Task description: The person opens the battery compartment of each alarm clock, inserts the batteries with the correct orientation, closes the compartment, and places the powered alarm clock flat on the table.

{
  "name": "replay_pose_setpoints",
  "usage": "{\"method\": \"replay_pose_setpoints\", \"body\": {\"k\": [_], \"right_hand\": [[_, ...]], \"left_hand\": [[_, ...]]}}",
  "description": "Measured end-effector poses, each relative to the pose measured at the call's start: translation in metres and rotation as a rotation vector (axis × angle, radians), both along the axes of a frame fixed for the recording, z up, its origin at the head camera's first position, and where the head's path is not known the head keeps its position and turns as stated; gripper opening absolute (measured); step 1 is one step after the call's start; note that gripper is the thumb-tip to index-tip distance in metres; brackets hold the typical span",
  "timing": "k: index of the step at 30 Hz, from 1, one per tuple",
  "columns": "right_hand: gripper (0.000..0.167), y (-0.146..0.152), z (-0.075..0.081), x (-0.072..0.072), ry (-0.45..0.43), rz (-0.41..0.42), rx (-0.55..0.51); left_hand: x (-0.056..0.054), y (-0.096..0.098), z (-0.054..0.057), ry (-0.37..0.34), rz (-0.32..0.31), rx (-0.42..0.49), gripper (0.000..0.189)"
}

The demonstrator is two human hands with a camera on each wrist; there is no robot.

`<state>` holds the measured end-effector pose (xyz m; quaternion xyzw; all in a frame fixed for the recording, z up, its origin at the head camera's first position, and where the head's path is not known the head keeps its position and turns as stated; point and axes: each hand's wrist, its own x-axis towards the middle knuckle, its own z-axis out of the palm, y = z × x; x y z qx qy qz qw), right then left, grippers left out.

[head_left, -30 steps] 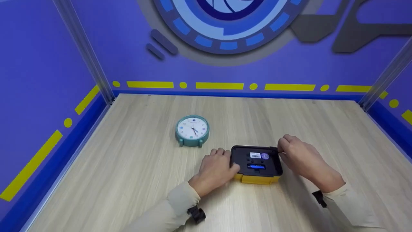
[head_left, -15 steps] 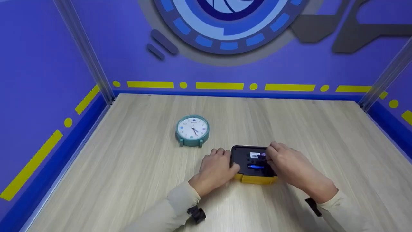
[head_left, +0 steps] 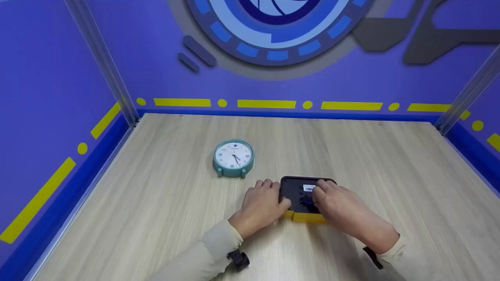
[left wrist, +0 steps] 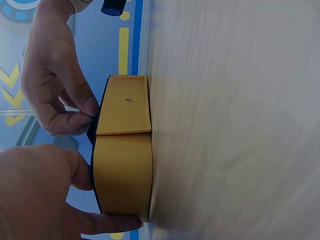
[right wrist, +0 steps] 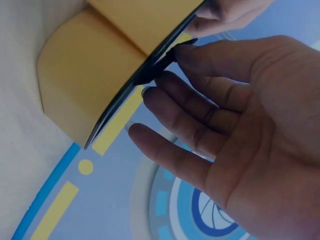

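Note:
A yellow box-shaped device (head_left: 310, 217) with a black back panel (head_left: 291, 193) lies back-up on the table. My left hand (head_left: 262, 205) grips its left end, the thumb at the near corner; the left wrist view shows its fingers on the yellow body (left wrist: 122, 172). My right hand (head_left: 343, 208) is over the right half of the panel and pinches a small black battery cover (right wrist: 162, 66) between thumb and fingers, tilted close at the panel's surface. A sliver of blue battery (head_left: 308, 201) shows in the panel's recess; the right hand hides the rest.
A teal round clock (head_left: 233, 156) lies face-up on the wooden table (head_left: 175, 187), behind and left of the device. Blue printed walls (head_left: 273, 89) enclose the table at the back and sides.
My right hand has moved left and slightly nearer, from the device's right edge to over its battery recess, carrying the battery cover. The left hand and the device have stayed put.

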<state>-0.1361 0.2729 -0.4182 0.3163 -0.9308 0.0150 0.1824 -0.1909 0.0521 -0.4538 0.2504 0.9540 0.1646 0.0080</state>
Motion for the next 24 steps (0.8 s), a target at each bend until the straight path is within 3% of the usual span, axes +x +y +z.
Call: {"method": "replay_pose_setpoints", "body": {"k": [24], "right_hand": [[0.016,-0.0074,-0.0089,0.0008,0.041,-0.01,0.021]], "left_hand": [[0.0006,0.0002,0.0009,0.007,0.002,-0.016,0.056]]}}
